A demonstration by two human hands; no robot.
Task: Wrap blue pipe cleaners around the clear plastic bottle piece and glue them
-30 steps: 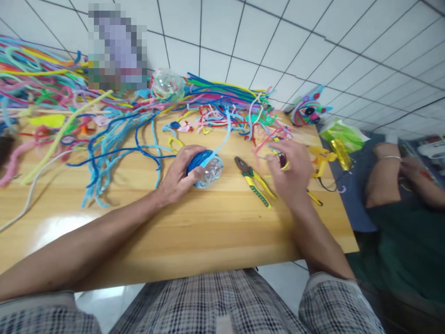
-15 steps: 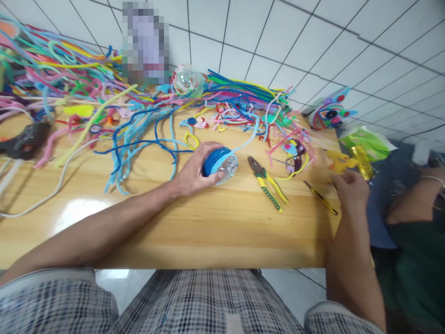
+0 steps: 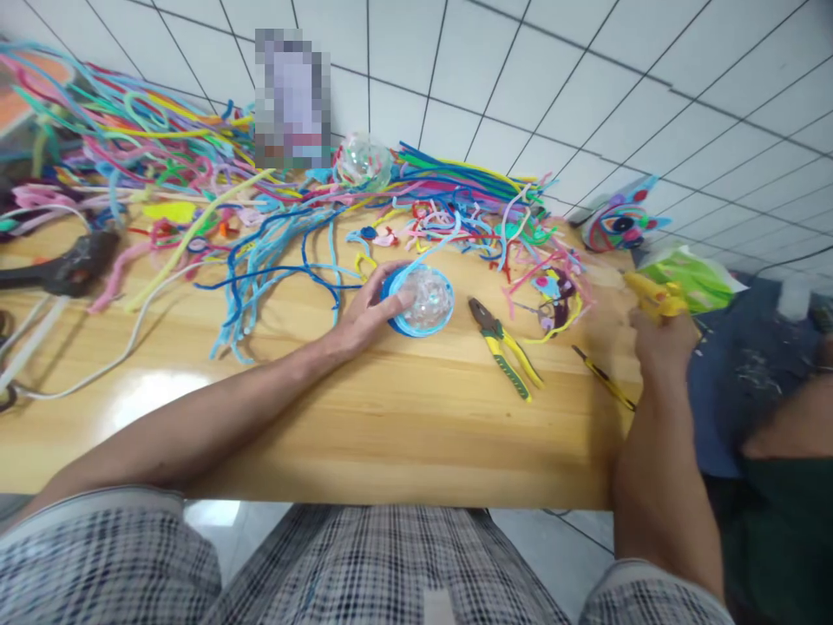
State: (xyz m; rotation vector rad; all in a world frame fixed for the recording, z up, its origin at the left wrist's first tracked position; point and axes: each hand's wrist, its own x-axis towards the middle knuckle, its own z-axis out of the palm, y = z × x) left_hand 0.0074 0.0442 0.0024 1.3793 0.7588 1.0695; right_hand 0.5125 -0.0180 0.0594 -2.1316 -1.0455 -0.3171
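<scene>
My left hand [image 3: 370,314] grips a clear plastic ball [image 3: 428,297] from its left side, thumb on the clear face. Blue and light blue pipe cleaners wrap around the ball, and a loose light blue end rises from its top. At the table's right edge, my right hand [image 3: 665,340] is closed around a yellow glue gun [image 3: 659,297], its nozzle pointing up and left. Pliers [image 3: 504,347] with yellow and green handles lie between my hands. A yellow and black craft knife [image 3: 604,378] rests just left of my right wrist.
Piles of coloured pipe cleaners [image 3: 260,239] spread along the back and left. Another clear ball [image 3: 363,161] stands among them. At left lie a black glue gun [image 3: 81,260] and a white cord [image 3: 121,351]. A decorated figure [image 3: 621,221] and a green bag [image 3: 693,278] sit at right; another person is beyond.
My left hand has turned the ball so its clear face points more toward me. My right hand has lifted the yellow glue gun, which now shows clearly in its grip.
</scene>
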